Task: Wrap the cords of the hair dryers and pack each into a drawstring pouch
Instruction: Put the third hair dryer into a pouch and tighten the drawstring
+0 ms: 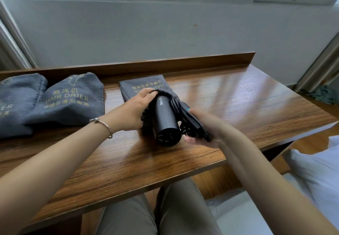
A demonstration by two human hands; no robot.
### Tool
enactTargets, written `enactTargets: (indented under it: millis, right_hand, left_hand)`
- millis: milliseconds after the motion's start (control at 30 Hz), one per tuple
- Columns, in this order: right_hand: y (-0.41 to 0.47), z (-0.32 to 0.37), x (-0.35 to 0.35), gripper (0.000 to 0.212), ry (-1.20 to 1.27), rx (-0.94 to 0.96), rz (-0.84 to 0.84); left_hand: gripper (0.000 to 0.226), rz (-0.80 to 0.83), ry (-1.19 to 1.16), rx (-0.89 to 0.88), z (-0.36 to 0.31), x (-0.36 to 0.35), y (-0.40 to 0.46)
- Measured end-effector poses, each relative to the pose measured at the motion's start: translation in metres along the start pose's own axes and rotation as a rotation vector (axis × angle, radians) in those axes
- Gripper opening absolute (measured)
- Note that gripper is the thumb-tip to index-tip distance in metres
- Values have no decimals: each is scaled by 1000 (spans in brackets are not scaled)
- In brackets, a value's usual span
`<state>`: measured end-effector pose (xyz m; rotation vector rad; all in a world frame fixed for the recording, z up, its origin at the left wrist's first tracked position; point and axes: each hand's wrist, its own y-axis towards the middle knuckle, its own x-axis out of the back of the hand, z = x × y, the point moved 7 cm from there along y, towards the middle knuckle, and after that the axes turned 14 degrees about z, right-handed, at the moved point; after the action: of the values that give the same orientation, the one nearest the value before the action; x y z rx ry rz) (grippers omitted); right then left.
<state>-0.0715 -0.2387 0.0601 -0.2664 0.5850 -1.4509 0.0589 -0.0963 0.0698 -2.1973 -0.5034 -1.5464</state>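
At the far left of the wooden table (pixel 229 95) lay a grey drawstring pouch (pixel 16 102), cut off by the frame edge, plump and closed. Just beside it, touching, sat a second filled pouch (pixel 69 100) with "HAIR DRIER" stitched in gold across its face, its closed end toward the wall.

Further right, the left hand (pixel 135 110), with a thin silver bangle (pixel 102 125) on its wrist, gripped the gathered mouth of a third pouch (pixel 145 86). The fingers were curled over the top of the bunched rim and the thumb lay below it, so the cloth was pinched between them and held open. The rest of that pouch lay flat on the table toward the wall, its gold lettering upside down to the camera.

In the opening sat the black hair dryer (pixel 167 122), its barrel pointing away into the pouch and its round vented rear end facing the camera. The front part was inside the rim; the rear half was outside, above the table.

To the right of the barrel, the right hand (pixel 203 130) was blurred. It lay palm up against the dryer's folded handle and the bundled black cord (pixel 190 124), the fingers reaching along them and one fingertip with a teal nail showing at the top. How tightly those fingers closed round the bundle could not be told through the blur.
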Motion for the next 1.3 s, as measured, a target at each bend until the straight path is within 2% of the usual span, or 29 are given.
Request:
enactTargets:
  millis: [233,300,367,433,567,633,767,900,1067,1200,1300]
  right_hand:
    - [12,-10,-15,29,-335,70,-174]
    - [16,-3,-18,39,-519,98,-234]
    - [19,2,-23,58,-601,98,-252]
    - [24,1,-20,61,-519,101,-259]
    - [29,1,-16,34,-146,181,-224]
    - [29,2,-20,30,-115,205,-186]
    - [34,4,-33,30,-120,168,-79]
    - [40,-5,-31,31,144,195,-31]
    - [45,-6,-30,25,496,353,77]
    - [57,-9,-45,25,579,417,239]
    - [68,-18,-44,29,605,448,278]
  left_hand:
    - [94,105,-89,0,-14,4,-6]
    - [94,138,-96,3,-17,4,-7]
    - [93,143,-92,4,-19,8,-8]
    - [91,136,-108,10,-19,11,-12]
    - [92,124,-120,-2,-17,11,-21]
    - [92,88,-125,-19,-20,14,-22]
    - [90,53,-140,-42,-32,19,-17]
    - [88,54,-124,-67,-29,18,-24]
    - [87,35,-139,-120,-19,12,-44]
    - [83,-12,-191,-235,-35,12,-48]
    - [84,-19,-176,-199,-28,1,-52]
